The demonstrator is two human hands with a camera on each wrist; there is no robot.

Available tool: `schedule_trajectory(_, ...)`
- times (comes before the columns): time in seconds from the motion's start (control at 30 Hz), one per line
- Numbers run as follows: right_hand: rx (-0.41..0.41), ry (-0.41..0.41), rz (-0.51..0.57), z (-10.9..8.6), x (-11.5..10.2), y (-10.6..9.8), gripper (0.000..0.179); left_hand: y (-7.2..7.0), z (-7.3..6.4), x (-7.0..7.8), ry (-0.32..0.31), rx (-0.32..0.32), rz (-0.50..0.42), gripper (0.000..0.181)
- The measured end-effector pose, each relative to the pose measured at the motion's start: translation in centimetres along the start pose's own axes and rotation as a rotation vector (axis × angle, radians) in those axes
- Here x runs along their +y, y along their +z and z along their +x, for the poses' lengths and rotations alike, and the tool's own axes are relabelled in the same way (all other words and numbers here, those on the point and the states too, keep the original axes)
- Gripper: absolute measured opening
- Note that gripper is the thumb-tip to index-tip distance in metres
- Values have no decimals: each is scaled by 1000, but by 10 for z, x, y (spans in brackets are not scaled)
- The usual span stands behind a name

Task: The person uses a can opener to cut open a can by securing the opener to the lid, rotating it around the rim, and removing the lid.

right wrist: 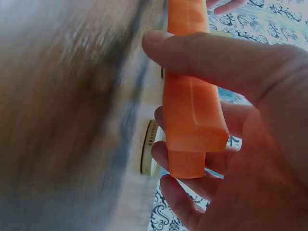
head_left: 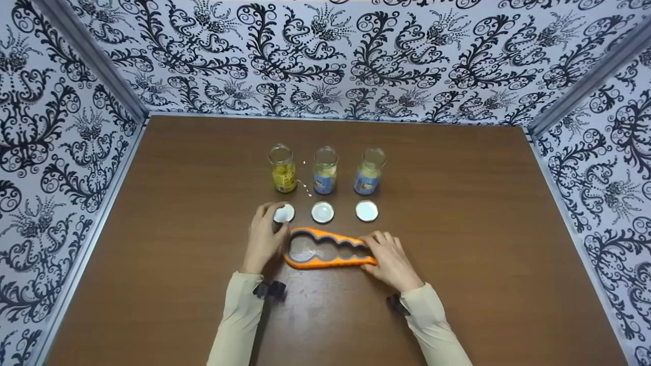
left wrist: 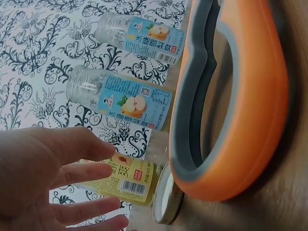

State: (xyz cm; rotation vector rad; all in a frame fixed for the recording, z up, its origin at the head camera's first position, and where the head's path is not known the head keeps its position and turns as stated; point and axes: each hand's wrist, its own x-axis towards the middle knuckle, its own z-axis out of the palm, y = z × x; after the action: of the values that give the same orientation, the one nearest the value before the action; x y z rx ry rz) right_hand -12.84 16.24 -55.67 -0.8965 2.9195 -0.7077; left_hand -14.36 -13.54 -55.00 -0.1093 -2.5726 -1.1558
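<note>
My right hand (head_left: 390,258) grips the narrow end of an orange jar opener (head_left: 325,263) with a grey scalloped inside. The right wrist view shows the thumb across the orange handle (right wrist: 195,108) and the fingers on its other side. My left hand (head_left: 263,238) is beside the opener's wide end, fingers spread and holding nothing, close to the left white lid (head_left: 284,213). Two more lids, a middle lid (head_left: 322,212) and a right lid (head_left: 366,211), lie in a row with it on the table.
Behind the lids stand three uncapped glass jars: a yellow-labelled jar (head_left: 284,175), a blue-labelled jar (head_left: 324,178) and another blue-labelled jar (head_left: 367,178). Small wet drops (head_left: 304,187) dot the brown table (head_left: 457,203). Patterned panels (head_left: 325,61) wall the back and sides.
</note>
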Motion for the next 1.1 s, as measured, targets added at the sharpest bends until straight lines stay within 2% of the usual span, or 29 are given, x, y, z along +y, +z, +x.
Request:
schedule_trajectory(0.23, -64, -14, -10, 14, 7, -2, 52, -2, -3, -3, -16, -13, 2, 40)
schedule_trajectory(0.67, -34, -29, -4, 16, 12, 1, 53, 0, -6, -9, -16, -14, 1, 39)
schedule_trajectory(0.93, -50, -28, -32, 14, 12, 2, 54, 1, -8, -8, -8, -21, -5, 40)
schedule_trajectory(1.1, -48, -13, -13, 14, 13, 3, 56, 1, -8, -9, -5, -18, -4, 41)
